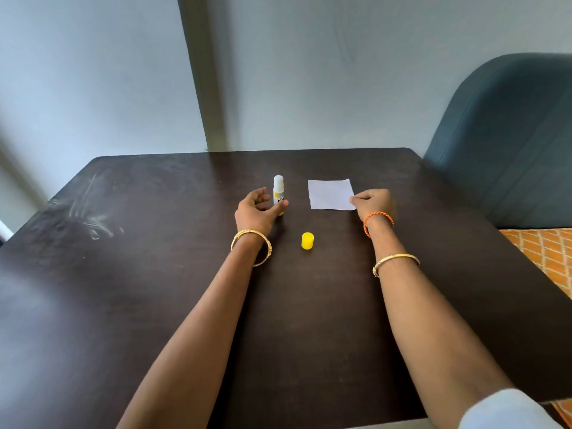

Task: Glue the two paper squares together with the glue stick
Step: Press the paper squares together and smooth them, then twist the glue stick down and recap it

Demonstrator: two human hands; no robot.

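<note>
An uncapped glue stick [278, 188], white with a yellow base, stands upright on the dark table [154, 274]. My left hand [257, 209] curls loosely beside it, thumb tip against the front of the stick and fingers spread apart to its left. The stick's yellow cap [307, 240] stands alone nearer to me, between my forearms. A white paper square [330, 194] lies flat to the right of the stick; only one sheet shows, and I cannot tell whether another lies under it. My right hand [374, 204] has its fingers closed at the paper's near right corner.
A blue-grey upholstered chair [507, 134] stands at the table's far right corner. An orange patterned fabric [544, 252] lies past the right edge. A wall and a vertical post [204, 88] rise behind the table's far edge.
</note>
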